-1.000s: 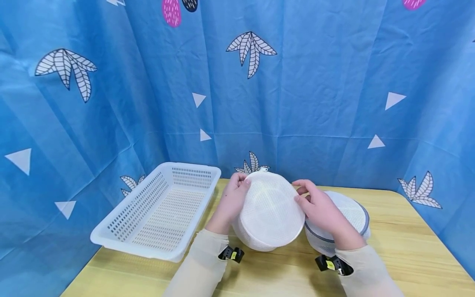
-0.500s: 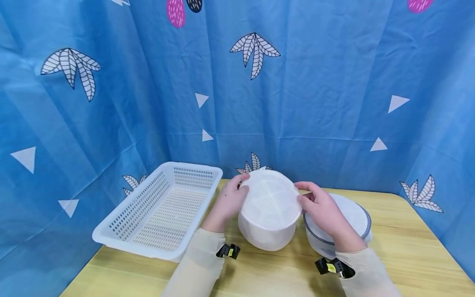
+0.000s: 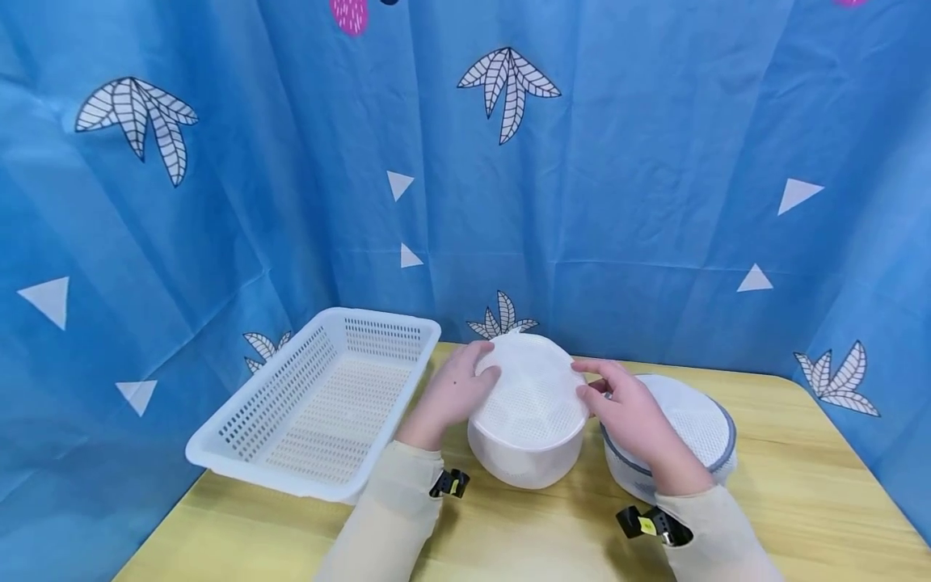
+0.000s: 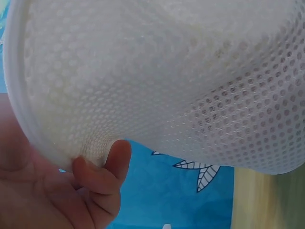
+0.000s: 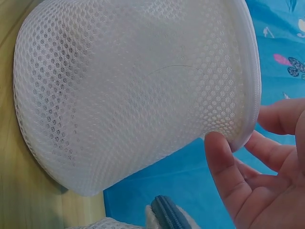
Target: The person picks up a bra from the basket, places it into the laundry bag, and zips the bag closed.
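Observation:
A round white mesh laundry bag (image 3: 534,396) stands between the hands, its lid tilted toward the head camera and its rounded side below. On its left, my left hand (image 3: 454,392) holds the rim; the left wrist view shows curled fingertips (image 4: 97,176) against the mesh. From the right, my right hand (image 3: 625,408) pinches the rim, with a finger and the thumb on either side of the zipper edge in the right wrist view. Whether the bag's underside touches the table cannot be told. A second mesh laundry bag with grey trim (image 3: 691,416) sits behind the right hand, partly hidden by it.
A white slotted plastic basket (image 3: 429,343) stands on the left of the wooden table (image 3: 524,537). Blue patterned curtain (image 3: 640,162) hangs behind the table and along both sides.
The white bag has turned from tilted, its lid facing me, to more upright, with its lower side now beneath the lid. Both hands stay at its rim. The head view has shifted slightly.

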The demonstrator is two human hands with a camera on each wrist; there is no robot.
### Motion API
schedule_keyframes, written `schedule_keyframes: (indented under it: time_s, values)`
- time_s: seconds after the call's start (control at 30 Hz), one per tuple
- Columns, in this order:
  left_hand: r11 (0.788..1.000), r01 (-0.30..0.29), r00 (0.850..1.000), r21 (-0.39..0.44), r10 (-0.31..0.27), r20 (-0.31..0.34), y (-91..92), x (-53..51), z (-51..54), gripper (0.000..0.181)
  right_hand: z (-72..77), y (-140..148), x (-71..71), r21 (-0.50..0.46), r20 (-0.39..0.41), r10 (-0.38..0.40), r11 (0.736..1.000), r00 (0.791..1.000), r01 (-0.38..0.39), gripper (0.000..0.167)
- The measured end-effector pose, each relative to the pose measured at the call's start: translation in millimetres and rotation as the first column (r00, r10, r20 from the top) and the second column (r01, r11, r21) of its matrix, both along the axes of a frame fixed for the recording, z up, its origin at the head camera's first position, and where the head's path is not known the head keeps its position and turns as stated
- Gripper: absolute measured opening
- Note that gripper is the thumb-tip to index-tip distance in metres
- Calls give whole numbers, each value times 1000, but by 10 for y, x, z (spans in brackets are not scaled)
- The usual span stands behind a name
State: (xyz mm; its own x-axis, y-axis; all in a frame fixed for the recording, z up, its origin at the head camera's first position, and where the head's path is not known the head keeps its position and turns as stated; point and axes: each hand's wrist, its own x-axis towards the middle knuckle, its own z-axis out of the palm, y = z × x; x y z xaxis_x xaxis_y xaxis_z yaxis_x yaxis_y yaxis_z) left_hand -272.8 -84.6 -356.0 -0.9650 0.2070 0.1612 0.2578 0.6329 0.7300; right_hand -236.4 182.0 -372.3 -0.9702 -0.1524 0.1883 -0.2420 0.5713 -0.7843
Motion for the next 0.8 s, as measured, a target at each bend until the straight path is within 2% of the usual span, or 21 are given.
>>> schedule_keyframes:
  time_s: [0.23, 0.53, 0.63, 0.8]
  values:
    - [999, 10, 1000, -34, -9, 15, 38, 3, -88, 52, -42, 9, 7, 46, -37, 27, 999, 999, -26, 33]
    - [999, 14, 1000, -44, -13, 26, 79, 34, -175, 56, -78, 35, 42, 142, -136, 8, 990, 991, 11, 33]
    - [998, 8, 999, -60, -6, 34, 78, 54, -171, 59, -47, 56, 52, 159, -160, -17, 986, 987, 43, 35]
    - [995, -2, 1000, -96, 0, -22, 44, 22, -75, 61, 58, 111, 27, 183, -203, -39, 980, 978, 77, 37]
